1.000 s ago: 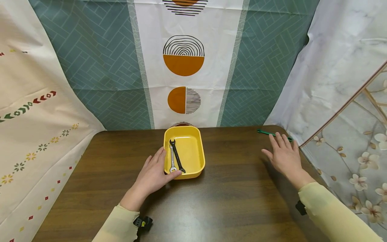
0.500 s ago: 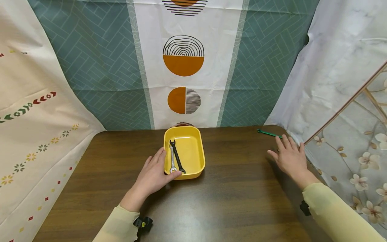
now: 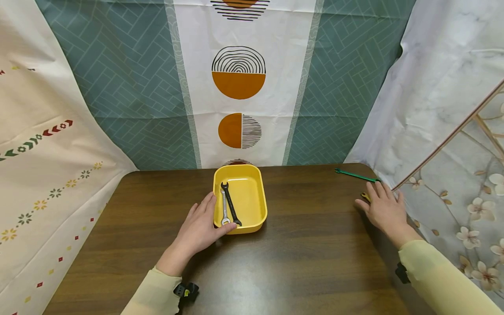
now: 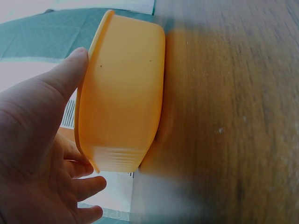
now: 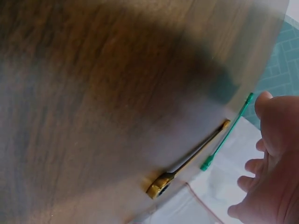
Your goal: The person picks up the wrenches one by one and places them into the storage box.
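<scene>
A yellow plastic tray (image 3: 264, 197) stands at the far middle of the table, holding a black wrench (image 3: 231, 203) and a silver wrench (image 3: 225, 208). My left hand (image 3: 198, 227) rests at its near left corner, thumb on the near rim and the other fingers, fairly straight, along the left side. The left wrist view shows the thumb tip on the rim. Spread over the table's right edge, my right hand (image 3: 386, 214) holds nothing. Partly hidden beneath it lies a gold-yellow wrench (image 3: 365, 197), its ring end showing in the right wrist view. Just beyond its fingertips is a green wrench (image 3: 354, 175).
The brown wooden table (image 3: 307, 253) ends at a patterned curtain (image 3: 240, 87) behind. A floral cloth (image 3: 468, 218) hangs close along the right edge, beside the two loose wrenches. On the left hangs a cream cloth (image 3: 59, 153).
My right hand has moved right and slightly towards me, uncovering the green wrench and part of the gold-yellow one. The left hand and the tray stay in place.
</scene>
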### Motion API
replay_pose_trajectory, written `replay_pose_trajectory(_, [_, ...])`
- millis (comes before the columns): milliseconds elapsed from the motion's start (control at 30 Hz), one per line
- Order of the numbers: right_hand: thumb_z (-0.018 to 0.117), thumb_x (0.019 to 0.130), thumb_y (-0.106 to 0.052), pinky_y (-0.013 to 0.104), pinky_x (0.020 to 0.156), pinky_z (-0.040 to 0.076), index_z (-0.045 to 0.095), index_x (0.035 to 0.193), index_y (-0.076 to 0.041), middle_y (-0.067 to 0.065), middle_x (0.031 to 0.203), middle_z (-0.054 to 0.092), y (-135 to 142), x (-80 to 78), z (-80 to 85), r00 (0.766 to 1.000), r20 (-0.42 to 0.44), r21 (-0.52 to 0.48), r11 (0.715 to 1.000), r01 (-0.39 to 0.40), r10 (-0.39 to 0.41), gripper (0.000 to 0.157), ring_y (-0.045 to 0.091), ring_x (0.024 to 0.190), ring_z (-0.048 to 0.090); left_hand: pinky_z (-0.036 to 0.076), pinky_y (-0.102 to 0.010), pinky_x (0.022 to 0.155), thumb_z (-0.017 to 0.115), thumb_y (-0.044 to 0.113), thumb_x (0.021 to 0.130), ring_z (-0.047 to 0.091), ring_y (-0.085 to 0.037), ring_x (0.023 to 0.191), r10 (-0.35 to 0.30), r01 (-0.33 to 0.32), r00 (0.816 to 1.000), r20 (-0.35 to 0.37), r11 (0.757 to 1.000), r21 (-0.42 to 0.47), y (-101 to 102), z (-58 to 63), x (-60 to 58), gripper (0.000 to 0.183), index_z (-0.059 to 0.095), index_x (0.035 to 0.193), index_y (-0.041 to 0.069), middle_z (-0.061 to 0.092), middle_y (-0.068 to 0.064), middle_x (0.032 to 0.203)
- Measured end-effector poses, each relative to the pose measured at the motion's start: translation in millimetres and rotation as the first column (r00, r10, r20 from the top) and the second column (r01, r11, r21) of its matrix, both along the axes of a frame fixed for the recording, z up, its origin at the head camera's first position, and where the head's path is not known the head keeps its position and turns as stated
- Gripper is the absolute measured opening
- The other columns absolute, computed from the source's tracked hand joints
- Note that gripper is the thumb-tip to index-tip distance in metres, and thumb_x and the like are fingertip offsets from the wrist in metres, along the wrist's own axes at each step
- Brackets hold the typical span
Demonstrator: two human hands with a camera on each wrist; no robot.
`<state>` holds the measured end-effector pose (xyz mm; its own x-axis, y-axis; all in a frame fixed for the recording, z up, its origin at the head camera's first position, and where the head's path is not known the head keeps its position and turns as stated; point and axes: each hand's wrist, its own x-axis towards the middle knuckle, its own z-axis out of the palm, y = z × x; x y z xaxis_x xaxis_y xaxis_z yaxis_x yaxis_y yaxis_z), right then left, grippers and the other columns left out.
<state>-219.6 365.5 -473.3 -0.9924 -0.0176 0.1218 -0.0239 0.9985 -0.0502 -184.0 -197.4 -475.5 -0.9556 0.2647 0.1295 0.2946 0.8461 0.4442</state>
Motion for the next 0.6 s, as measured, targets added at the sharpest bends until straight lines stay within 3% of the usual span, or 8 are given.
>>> replay_pose_trajectory(600, [0.044, 0.116, -0.058, 0.086, 0.120, 0.004, 0.034, 0.168, 0.007, 0.039, 0.170, 0.026, 19.5, 2.4, -9.3, 0.994, 0.107, 0.012, 0.999, 0.037, -0.038, 0.084, 0.063, 0.154, 0.025, 0.021, -0.065, 0.132, 0.079, 0.069, 0.093, 0.032, -0.042, 0.163, 0.002, -0.002, 1.000, 0.011, 1.000, -0.006, -0.1, 1.3, 0.2, 0.119, 0.031, 0.169, -0.008, 0.028, -0.025, 0.178])
